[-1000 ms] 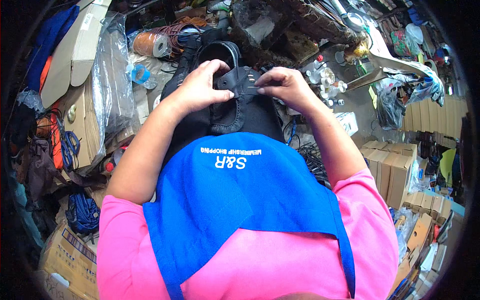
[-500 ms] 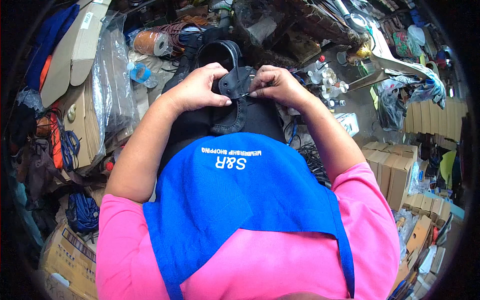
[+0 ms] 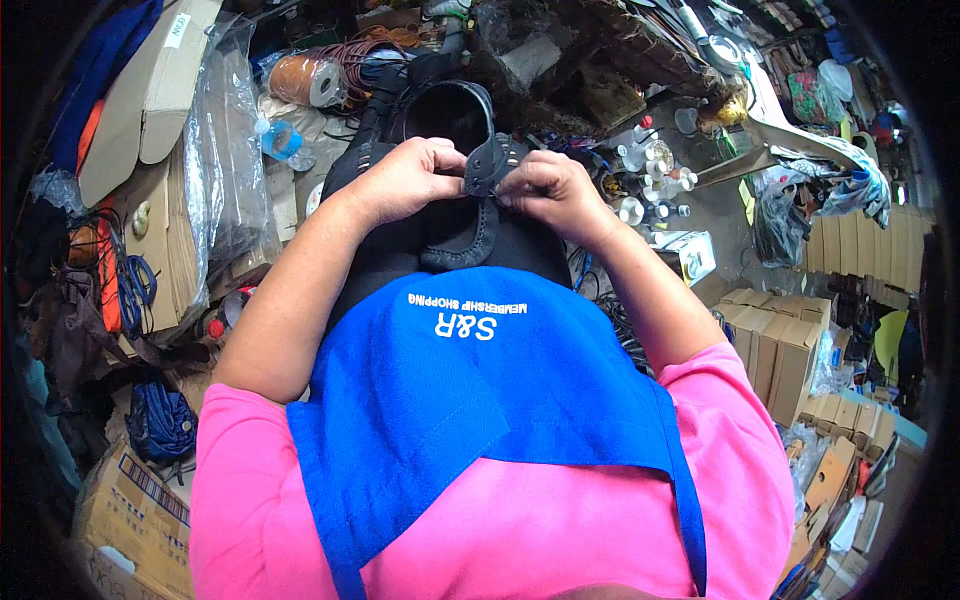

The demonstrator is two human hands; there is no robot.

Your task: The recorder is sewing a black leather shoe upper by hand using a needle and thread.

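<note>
In the head view, a black shoe [image 3: 450,215] is held up in front of the chest, over a blue apron [image 3: 480,400]. Its long side runs up and down the picture. The round opening is at the far end, away from the body, and the stitched rim is turned toward the apron. A small black strap [image 3: 487,165] with a row of holes sticks up from the shoe's top edge.

The strap is found right between the two hands. It is pinched from the left by the left hand [image 3: 405,178] and from the right by the right hand [image 3: 553,192]. Both hands are closed, with the fingers curled in and the knuckles up. The fingertips almost meet at the strap. The shoe's body lies under and between the hands.

Both forearms are stretched out from the pink sleeves and bent in toward each other, so a pointed shape is made.

A roll of orange cord [image 3: 305,80] is seen to the left, past the hands. Small white bottles [image 3: 650,180] are seen to the right. Brown boxes [image 3: 790,350] are stacked further right.
</note>
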